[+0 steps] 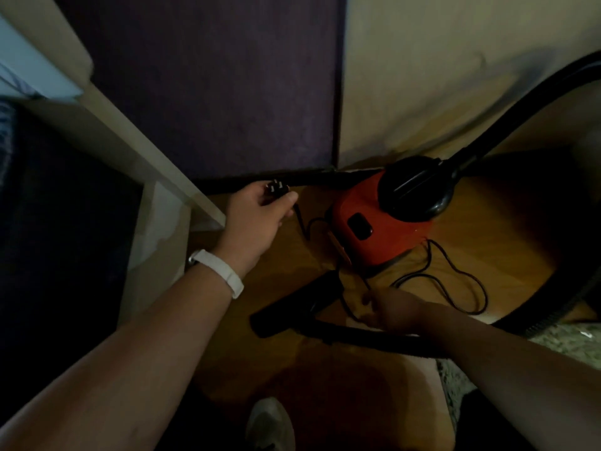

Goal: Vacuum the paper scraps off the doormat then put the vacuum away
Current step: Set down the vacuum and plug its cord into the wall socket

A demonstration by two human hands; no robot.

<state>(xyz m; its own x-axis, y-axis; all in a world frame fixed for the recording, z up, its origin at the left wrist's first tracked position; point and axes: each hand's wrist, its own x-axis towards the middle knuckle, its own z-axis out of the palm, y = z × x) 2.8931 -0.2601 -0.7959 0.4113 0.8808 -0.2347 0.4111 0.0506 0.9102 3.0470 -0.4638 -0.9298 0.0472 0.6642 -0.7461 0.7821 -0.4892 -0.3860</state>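
- The left hand grasps the black plug between thumb and curled fingers, with the prongs pointing up and away from the person, low down near the dark skirting.
- A white wristband sits on the left wrist.
- The black cord runs down from the plug, passes the vacuum's left side and lies in loose loops on the wooden floor to the right of the vacuum.
- The red vacuum, with a black domed top, stands on the floor close to the cream wall, just right of a dark purple panel.
- Its black hose rises from the top and arcs off toward the right edge.
- The black floor nozzle lies on the floor in front of the vacuum, joined to the wand, which runs off to the right.
- The right hand is low over the wand with its fingertips at the cord; it is dim and blurred, so whether it grips the cord cannot be told.
- A speckled grey mat shows at the lower right, beside the hose.
- 1 light shoe shows at the bottom edge.
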